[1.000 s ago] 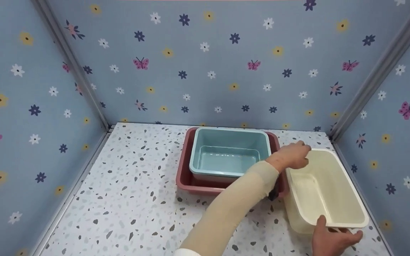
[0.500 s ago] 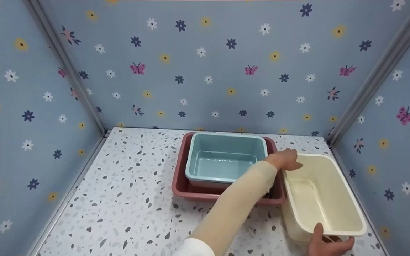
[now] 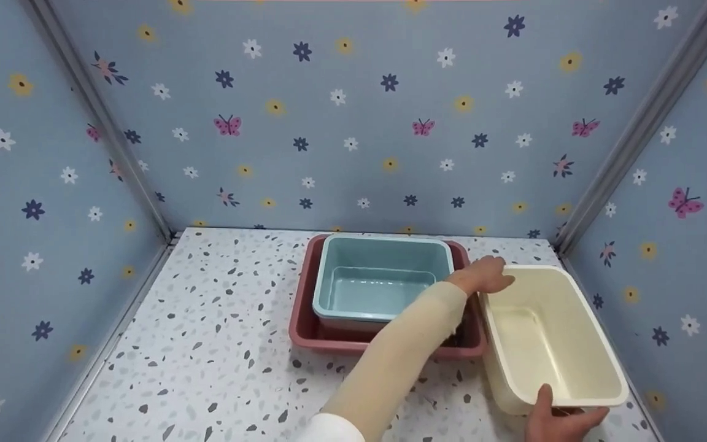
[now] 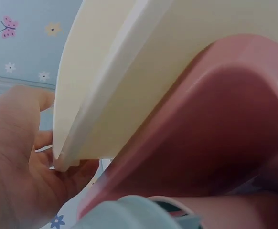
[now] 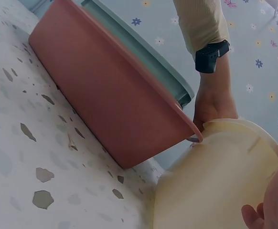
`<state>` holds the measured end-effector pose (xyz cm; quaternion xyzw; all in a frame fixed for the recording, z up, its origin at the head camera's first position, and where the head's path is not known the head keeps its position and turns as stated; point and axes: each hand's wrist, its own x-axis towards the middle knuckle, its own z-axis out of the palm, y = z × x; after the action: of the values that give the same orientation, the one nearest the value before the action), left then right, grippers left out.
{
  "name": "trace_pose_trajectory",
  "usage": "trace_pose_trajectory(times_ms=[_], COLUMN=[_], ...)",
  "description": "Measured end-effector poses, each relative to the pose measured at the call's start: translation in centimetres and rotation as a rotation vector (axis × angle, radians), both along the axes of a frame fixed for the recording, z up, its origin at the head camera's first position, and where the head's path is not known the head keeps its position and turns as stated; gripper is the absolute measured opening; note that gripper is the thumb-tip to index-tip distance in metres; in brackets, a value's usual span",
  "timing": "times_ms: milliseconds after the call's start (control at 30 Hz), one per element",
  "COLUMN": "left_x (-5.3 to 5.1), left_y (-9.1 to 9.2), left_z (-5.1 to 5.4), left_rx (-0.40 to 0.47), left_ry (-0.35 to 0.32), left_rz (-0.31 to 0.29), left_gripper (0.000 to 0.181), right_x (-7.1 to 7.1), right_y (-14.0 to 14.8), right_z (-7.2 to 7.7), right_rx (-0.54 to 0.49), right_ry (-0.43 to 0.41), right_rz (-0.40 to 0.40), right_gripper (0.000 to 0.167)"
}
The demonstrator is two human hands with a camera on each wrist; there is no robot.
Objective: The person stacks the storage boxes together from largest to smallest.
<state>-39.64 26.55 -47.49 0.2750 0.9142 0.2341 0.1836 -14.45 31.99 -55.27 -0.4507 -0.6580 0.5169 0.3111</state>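
A deep cream plastic bin (image 3: 587,325) stands upright at the right of the surface, with nothing visible inside. My left hand (image 3: 481,276) reaches across and grips its far-left corner. In the left wrist view the left fingers curl under the cream rim (image 4: 105,81), with the thumb on the other side. My right hand (image 3: 559,425) holds the near edge, thumb over the rim and fingers beneath it. Close beside the cream bin is a wide red bin (image 3: 304,307), holding a smaller light-blue bin (image 3: 384,294). A reddish wall shows under the blue rim.
Speckled white tabletop (image 3: 206,344) extends to the left. A flowered blue panel (image 3: 353,123) rises behind, and side panels stand left and right, the right one near the cream bin. A black device (image 5: 211,57) is strapped on the left wrist.
The head view has shifted, so everything sits lower and further left. My left hand has slid leftward along the cream bin's far edge. The right hand keeps its hold.
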Motion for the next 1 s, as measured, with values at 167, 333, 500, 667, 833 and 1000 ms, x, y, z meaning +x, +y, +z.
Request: trace_pose_trajectory(times_ms=[167,333,500,667,833,1000], left_x=[-0.6,-1.3,-1.8,-2.2,-2.3,-1.9], left_y=[-0.6,-1.4,-2.7,-4.3,-6.2,-8.9], left_z=[1.2,3.6,6.0,8.6,11.3,13.8], left_rx=[0.098,0.181,0.285,0.362,0.429,0.427], left_ry=[0.048,0.082,0.072,0.082,0.146,0.195], left_rz=[0.031,0.062,0.099,0.091,0.139,0.215], left_gripper=[0.048,0.042,0.036,0.036,0.029,0.025], right_x=[-0.6,-1.3,-1.8,-2.5,-3.6,-5.0], right_y=[0.6,1.7,2.5,3.3,3.8,3.6], right_z=[1.1,3.2,5.7,8.9,11.8,13.6], right_rx=[0.021,0.13,0.214,0.161,0.205,0.182], right_ry=[0.046,0.186,0.121,0.097,0.161,0.302], right_rz=[0.039,0.131,0.143,0.161,0.173,0.192], right_gripper=[0.088,0.089,0.092,0.095,0.084,0.067])
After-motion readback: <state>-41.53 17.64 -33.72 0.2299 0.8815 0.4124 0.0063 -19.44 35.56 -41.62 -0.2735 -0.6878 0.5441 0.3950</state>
